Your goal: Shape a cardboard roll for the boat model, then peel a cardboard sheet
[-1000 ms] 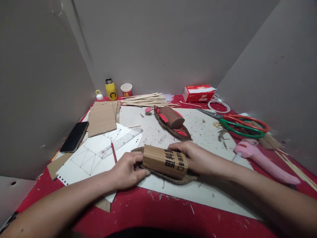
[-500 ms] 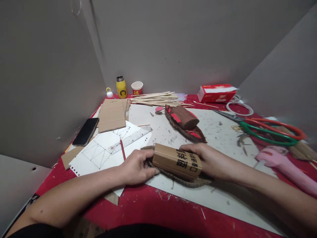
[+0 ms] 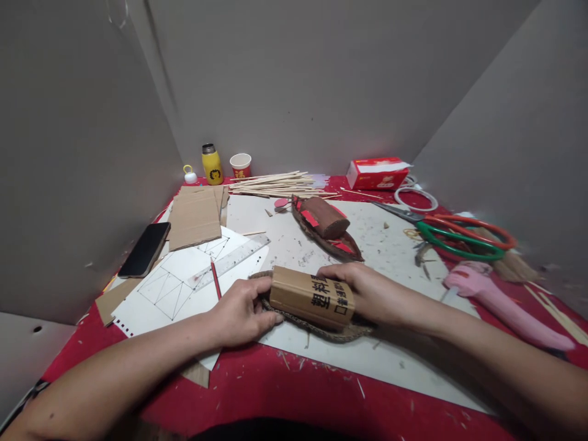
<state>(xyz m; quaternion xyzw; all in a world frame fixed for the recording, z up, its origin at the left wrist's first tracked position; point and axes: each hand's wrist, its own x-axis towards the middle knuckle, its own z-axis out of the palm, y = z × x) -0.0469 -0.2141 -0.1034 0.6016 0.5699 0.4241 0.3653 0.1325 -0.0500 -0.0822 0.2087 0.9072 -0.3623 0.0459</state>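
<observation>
A curved piece of printed cardboard (image 3: 305, 297) arches like a canopy over a cardboard boat hull (image 3: 342, 335). At its left end, my left hand (image 3: 245, 312) pinches the hull's tip, thumb along the near side. My right hand (image 3: 367, 291) is closed over the right end of the curved cardboard; its fingertips are hidden behind it. Just beyond stands a brown painted model boat (image 3: 325, 220) with a rounded canopy and red patches. By my left hand lie a red pencil (image 3: 215, 278), a clear ruler (image 3: 234, 260) and a paper with line drawings (image 3: 154, 294).
Scissors (image 3: 463, 239) and a pink glue gun (image 3: 500, 300) lie at the right. Wooden sticks (image 3: 280, 182), a yellow bottle (image 3: 212, 166), a paper cup (image 3: 241, 165) and a red tissue pack (image 3: 379, 174) line the back. A phone (image 3: 144, 250) and cardboard sheets (image 3: 195, 217) are left.
The camera view has turned slightly right, so everything sits further left in the picture. Both hands keep their hold on the cardboard boat, with little other visible movement.
</observation>
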